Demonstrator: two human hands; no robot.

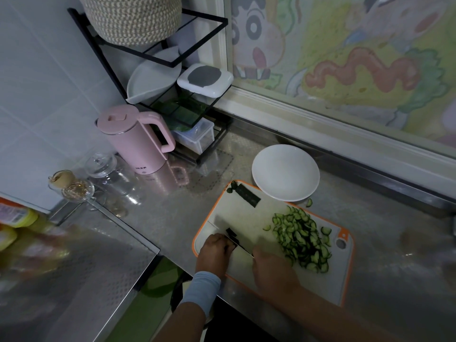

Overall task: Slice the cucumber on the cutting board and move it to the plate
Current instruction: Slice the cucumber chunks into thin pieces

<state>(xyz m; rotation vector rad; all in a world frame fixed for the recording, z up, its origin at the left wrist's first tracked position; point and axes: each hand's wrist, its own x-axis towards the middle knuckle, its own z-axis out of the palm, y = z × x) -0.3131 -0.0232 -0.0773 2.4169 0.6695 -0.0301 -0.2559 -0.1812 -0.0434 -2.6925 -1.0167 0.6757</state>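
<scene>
A white cutting board (244, 213) with an orange rim lies on the steel counter. A pile of several cucumber slices (302, 243) covers its right half. A long dark cucumber strip (248, 198) lies at the board's far left corner. My left hand (214, 251) holds down a short cucumber piece (231, 234) with curled fingers. My right hand (272, 269) grips a broad knife (243, 248), whose blade stands against that piece; the handle is hidden in my hand. The white plate (285, 172) sits just beyond the board with nothing on it.
One slice (309, 202) lies on the counter between board and plate. A pink kettle (138, 141), a glass jar (106, 169) and a black rack (172, 99) with containers stand at the back left. A window sill (345, 134) runs behind the plate.
</scene>
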